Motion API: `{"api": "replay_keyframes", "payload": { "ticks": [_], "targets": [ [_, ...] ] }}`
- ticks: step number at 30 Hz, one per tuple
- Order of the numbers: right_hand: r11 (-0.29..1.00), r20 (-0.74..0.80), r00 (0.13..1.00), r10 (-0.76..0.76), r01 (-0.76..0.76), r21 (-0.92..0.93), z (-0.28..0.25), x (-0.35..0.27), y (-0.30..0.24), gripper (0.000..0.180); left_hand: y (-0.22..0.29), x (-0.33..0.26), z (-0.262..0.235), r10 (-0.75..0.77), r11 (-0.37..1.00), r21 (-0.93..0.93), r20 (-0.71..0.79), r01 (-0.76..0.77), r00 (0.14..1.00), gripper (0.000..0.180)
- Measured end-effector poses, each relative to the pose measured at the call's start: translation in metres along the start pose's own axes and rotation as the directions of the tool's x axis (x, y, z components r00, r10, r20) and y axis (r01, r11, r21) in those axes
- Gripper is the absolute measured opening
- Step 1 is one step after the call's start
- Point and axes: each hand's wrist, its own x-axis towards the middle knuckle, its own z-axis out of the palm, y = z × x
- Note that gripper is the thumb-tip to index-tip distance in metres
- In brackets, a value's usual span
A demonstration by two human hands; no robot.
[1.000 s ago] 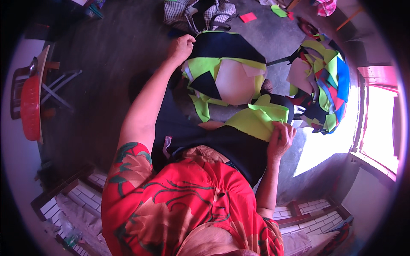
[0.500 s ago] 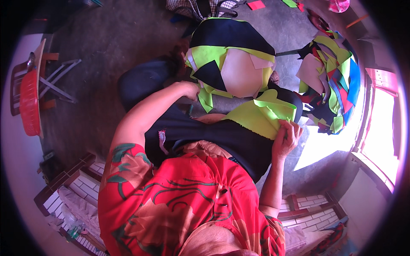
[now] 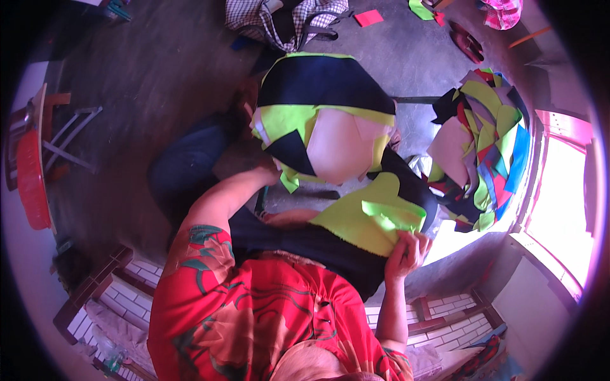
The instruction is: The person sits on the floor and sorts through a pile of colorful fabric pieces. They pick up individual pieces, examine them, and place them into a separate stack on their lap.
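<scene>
My right hand [image 3: 406, 251] gripped the edge of a lime-green fabric piece [image 3: 365, 219] that lay over the dark cloth [image 3: 298, 244] on my lap, fingers curled onto the near corner and thumb pressing from below. My left hand [image 3: 270, 174] reached forward to the lower edge of the patchwork panel [image 3: 324, 120] of navy, lime and pale pink pieces spread just ahead of me; whether it was clenched on the fabric or only resting there, I could not tell, since the cloth hid the fingers. Beyond my right hand, well off to that side, sat a pile of mixed coloured scraps [image 3: 480, 149]. Far past my left hand stood a red stool [image 3: 32, 171].
</scene>
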Motion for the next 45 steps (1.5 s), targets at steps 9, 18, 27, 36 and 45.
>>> {"api": "replay_keyframes", "payload": {
  "ticks": [9,18,27,36,45],
  "targets": [
    [0.996,0.040,0.999,0.030,-0.027,-0.082,0.003,0.011,-0.008,0.019,-0.010,0.060,0.008,-0.023,0.998,-0.063,0.001,0.024,1.000,0.027],
    [0.993,0.062,0.998,0.015,-0.008,-0.118,-0.002,0.040,-0.006,0.023,-0.049,0.129,0.012,-0.138,0.988,-0.073,-0.029,0.135,0.990,0.026],
    [0.985,0.048,0.997,0.066,-0.057,-0.163,0.001,0.037,-0.009,0.023,-0.069,0.161,0.014,-0.185,0.981,-0.062,0.007,0.185,0.983,0.025],
    [0.992,0.041,0.999,0.006,-0.001,-0.127,-0.001,0.038,-0.006,0.024,-0.051,0.152,-0.001,-0.156,0.983,-0.105,-0.065,0.148,0.986,0.024],
    [0.999,-0.047,0.998,-0.048,0.046,-0.028,-0.007,0.023,0.006,0.022,0.091,0.097,-0.086,0.415,0.810,-0.337,-0.249,-0.480,0.875,0.023]
  ]
}}
